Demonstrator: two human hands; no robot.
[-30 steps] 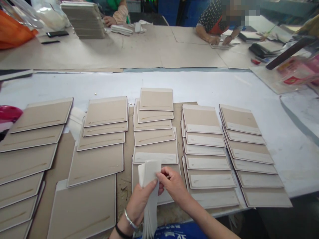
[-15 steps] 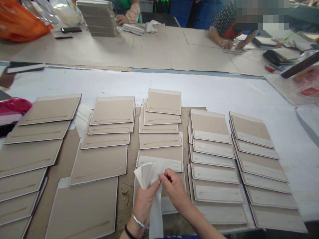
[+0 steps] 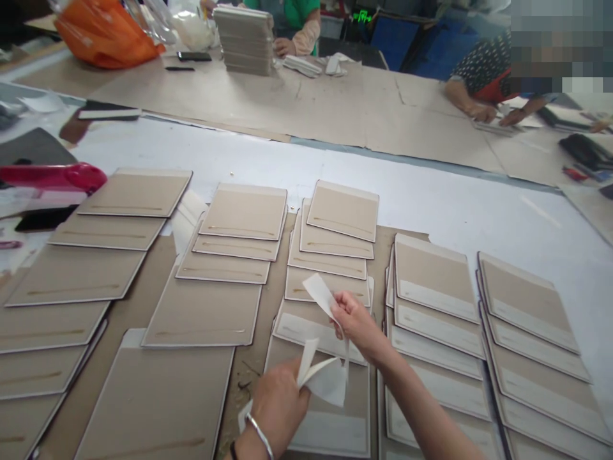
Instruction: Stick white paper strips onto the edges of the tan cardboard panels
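My right hand (image 3: 357, 326) pinches a single white paper strip (image 3: 318, 292), its free end pointing up and left. Lower down, my left hand (image 3: 280, 399) grips several folded white paper strips (image 3: 329, 384). Both hands are over the middle column of overlapping grey-brown boards. The upper boards there, such as the top board (image 3: 343, 211), bear a thin brown glue-like line near the lower edge. Beneath my hands, a board (image 3: 311, 319) has a white strip lying along its lower edge. In the right-hand columns, boards like this one (image 3: 431, 275) carry such white strips too.
Two left columns of boards (image 3: 244, 211) show brown lines. A pink-handled tool (image 3: 71, 177) lies at far left. Across the table stand a stack of boards (image 3: 243, 41) and an orange bag (image 3: 105, 35). A co-worker's hands (image 3: 498, 116) work at the upper right.
My hands have come apart: the right has moved up and right with one strip, the left stays lower with the bundle. The view has shifted left and tilted.
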